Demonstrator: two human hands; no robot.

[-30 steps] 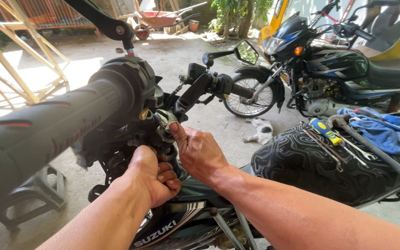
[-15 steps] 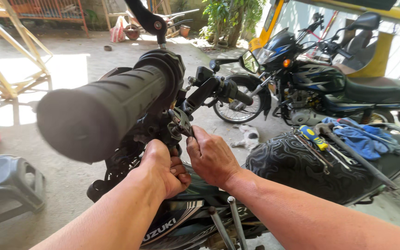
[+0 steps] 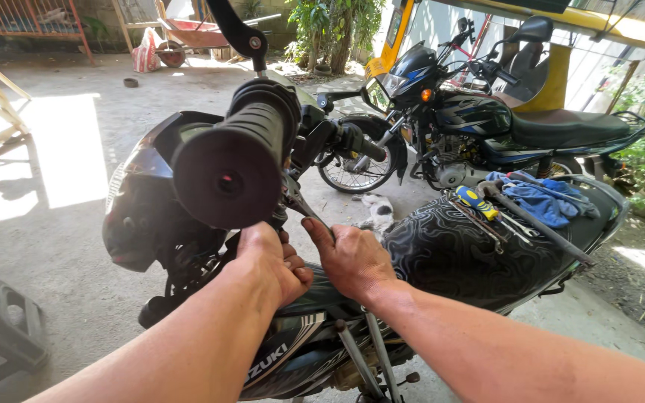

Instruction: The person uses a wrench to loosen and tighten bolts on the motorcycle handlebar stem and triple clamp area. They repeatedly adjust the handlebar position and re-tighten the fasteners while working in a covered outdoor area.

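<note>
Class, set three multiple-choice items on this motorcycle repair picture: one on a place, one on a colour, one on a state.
1. Where does the crumpled blue cloth lie?
A. on the patterned black seat
B. on the concrete floor
C. over the black rubber handlebar grip

2. What colours has the screwdriver handle on the seat?
A. red and white
B. yellow and blue
C. plain black

3. How are the left hand and right hand placed?
A. both resting on the seat
B. both below the grip, close together
C. one raised in the air

Answers: 1 A, the cloth sits on the seat beside the tools; 2 B, the handle shows both colours; 3 B, both hands meet under the grip.
</note>
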